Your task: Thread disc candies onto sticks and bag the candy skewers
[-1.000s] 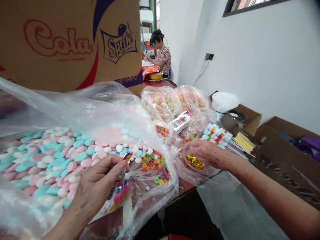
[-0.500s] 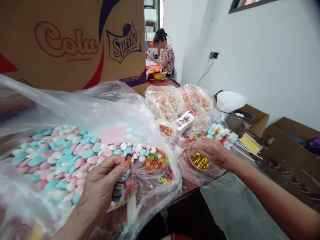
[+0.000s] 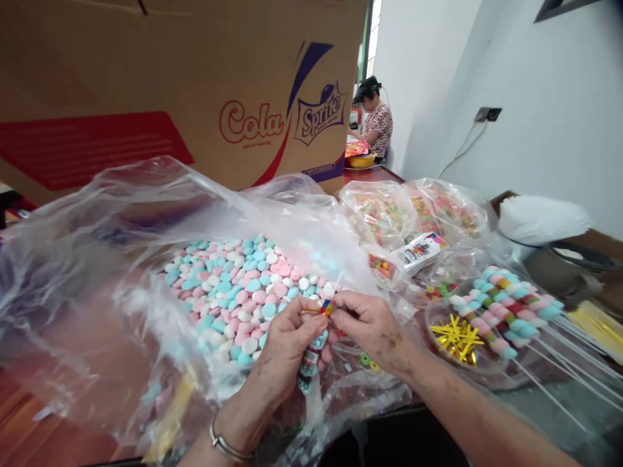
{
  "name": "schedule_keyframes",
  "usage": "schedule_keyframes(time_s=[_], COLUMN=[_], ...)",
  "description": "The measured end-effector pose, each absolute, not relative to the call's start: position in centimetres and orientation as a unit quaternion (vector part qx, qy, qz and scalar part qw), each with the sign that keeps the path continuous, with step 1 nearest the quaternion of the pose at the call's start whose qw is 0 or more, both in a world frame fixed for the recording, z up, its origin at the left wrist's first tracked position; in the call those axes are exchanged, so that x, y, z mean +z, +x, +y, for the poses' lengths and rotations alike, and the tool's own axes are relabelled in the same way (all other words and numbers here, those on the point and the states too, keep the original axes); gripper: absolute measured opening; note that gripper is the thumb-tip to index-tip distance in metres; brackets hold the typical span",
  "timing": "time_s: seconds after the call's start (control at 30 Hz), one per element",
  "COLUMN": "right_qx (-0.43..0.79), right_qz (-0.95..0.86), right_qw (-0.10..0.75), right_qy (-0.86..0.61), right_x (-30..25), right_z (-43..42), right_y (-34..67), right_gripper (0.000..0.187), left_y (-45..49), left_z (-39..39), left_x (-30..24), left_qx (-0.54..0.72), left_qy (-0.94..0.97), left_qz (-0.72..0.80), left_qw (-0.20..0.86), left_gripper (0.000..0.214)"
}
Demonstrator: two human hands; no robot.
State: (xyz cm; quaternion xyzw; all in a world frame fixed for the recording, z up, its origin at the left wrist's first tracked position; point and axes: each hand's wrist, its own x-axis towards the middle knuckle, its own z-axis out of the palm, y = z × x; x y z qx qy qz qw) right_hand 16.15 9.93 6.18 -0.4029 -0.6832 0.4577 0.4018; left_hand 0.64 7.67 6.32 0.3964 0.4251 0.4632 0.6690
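Note:
My left hand [image 3: 287, 344] is closed around a wrapped candy skewer [image 3: 311, 360] whose top end [image 3: 325, 306] sticks up between the fingers. My right hand [image 3: 372, 324] pinches at that same top end, with a gold twist tie [image 3: 311, 311] showing between the two hands. Both hands hover over a big clear plastic bag [image 3: 121, 259] of pink, blue and white marshmallow candies [image 3: 233, 285]. To the right stands a clear dish of gold twist ties [image 3: 455, 337].
Finished candy skewers [image 3: 501, 305] lie across the dish at right. Bags of ring candies [image 3: 384, 214] sit behind. A large Cola/Sprite cardboard box [image 3: 195, 91] stands at the back. A metal pot [image 3: 569, 266] is at far right. Another person [image 3: 374, 120] works far behind.
My right hand left the dish of gold ties and came over to the skewer top held in my left hand. The view swung left.

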Motion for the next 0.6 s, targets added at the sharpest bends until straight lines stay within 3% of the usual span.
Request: schedule_keyframes(time_s=[0.13,0.47,0.6], right_qx=[0.494,0.311,0.076], right_qz=[-0.675,-0.749,-0.851], right_qw=[0.381,0.363,0.356], right_qy=[-0.395,-0.458,-0.379], right_x=[6.1,5.3,4.6], right_z=[10.0,10.2,10.5], right_y=[15.4,14.4,14.8], right_gripper=[0.022,0.016,0.022], left_y=[0.2,0.0,-0.2], left_z=[7.5,8.2,8.7], left_x=[6.3,6.1,6.0], left_qx=[0.502,0.488,0.467], left_qy=[0.374,0.408,0.43], left_qz=[0.451,0.502,0.52], left_qw=[0.636,0.586,0.572], left_gripper=[0.019,0.025,0.02])
